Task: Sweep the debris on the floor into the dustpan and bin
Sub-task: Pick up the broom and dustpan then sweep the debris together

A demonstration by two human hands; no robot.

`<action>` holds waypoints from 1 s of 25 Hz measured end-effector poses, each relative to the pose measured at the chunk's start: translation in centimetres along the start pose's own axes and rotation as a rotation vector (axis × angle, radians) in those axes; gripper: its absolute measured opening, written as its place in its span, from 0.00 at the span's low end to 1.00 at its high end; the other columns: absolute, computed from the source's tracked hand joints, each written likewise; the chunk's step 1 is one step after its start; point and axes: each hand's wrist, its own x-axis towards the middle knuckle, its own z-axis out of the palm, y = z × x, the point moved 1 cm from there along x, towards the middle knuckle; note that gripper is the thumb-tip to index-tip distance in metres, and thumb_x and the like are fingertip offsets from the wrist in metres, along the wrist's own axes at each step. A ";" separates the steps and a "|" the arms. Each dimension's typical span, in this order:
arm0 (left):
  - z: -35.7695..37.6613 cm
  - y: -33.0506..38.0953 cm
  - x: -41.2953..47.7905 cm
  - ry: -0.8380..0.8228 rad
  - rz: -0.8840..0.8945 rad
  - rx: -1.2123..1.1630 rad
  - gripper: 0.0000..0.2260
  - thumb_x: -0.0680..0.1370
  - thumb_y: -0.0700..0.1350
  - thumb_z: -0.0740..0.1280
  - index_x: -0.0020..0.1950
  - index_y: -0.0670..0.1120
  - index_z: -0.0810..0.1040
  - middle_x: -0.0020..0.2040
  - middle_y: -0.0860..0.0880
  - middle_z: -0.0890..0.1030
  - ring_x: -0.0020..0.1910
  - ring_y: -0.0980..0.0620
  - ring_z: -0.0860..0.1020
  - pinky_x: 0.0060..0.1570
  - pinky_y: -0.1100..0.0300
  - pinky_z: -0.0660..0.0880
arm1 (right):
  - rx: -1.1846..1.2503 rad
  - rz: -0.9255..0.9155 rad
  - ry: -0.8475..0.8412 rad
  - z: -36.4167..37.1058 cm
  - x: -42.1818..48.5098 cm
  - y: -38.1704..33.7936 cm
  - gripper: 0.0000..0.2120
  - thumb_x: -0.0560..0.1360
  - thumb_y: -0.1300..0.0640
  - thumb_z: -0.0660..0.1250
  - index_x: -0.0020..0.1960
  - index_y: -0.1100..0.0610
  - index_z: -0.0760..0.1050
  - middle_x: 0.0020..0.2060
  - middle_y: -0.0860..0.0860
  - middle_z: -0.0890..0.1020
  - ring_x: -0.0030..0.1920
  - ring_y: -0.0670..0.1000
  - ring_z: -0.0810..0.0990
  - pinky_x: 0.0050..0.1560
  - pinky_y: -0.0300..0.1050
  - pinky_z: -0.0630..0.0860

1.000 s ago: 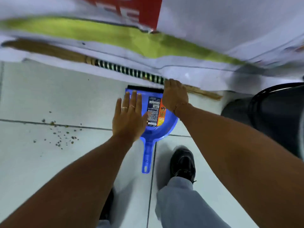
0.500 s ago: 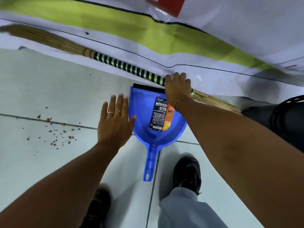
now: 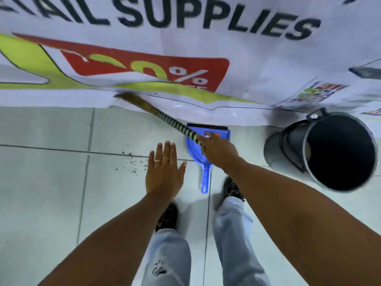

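Note:
A straw broom [image 3: 165, 117] with a black-and-green striped grip slants up to the left, its bristle tip over the banner's lower edge. My right hand [image 3: 218, 151] is shut on its grip, above the blue dustpan [image 3: 195, 147], which lies flat on the tiles with its handle pointing toward me. My left hand [image 3: 165, 172] hovers open, fingers spread, left of the dustpan and holds nothing. Small brown debris [image 3: 134, 165] is scattered on the tile just left of my left hand. A grey metal bin [image 3: 288, 149] stands to the right, its mouth open.
A large printed banner [image 3: 247, 69] covers the wall and meets the floor just behind the dustpan. My two feet in dark shoes [image 3: 168, 217] stand on the pale tiled floor [image 3: 51, 193], right behind the dustpan handle.
My right hand has lifted the broom off the floor, so it now slants over the dustpan. The view has pulled back and up, and the bin has come into sight.

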 end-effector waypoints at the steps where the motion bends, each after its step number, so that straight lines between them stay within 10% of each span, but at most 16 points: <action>1: -0.9 -0.7 -1.3 -0.020 0.011 0.006 0.28 0.75 0.54 0.52 0.65 0.37 0.75 0.64 0.39 0.79 0.63 0.39 0.77 0.60 0.43 0.74 | 0.038 0.058 0.005 -0.1 -1.5 -0.5 0.21 0.80 0.58 0.54 0.72 0.48 0.62 0.57 0.60 0.77 0.54 0.64 0.79 0.49 0.55 0.76; 16: 2.3 -6.2 -14.2 -0.102 0.026 -0.044 0.29 0.80 0.55 0.51 0.76 0.40 0.53 0.77 0.42 0.58 0.77 0.43 0.54 0.76 0.48 0.51 | 0.059 0.156 -0.235 9.2 -15.3 -9.1 0.19 0.79 0.60 0.54 0.69 0.50 0.66 0.57 0.59 0.77 0.57 0.62 0.77 0.54 0.54 0.75; 25: 2.7 -4.8 -22.1 -0.061 -0.035 -0.076 0.29 0.81 0.55 0.51 0.77 0.40 0.52 0.78 0.41 0.57 0.77 0.43 0.53 0.76 0.47 0.50 | 0.175 0.223 0.049 12.0 -24.5 -7.4 0.21 0.80 0.55 0.55 0.73 0.48 0.61 0.54 0.59 0.79 0.53 0.64 0.78 0.51 0.54 0.75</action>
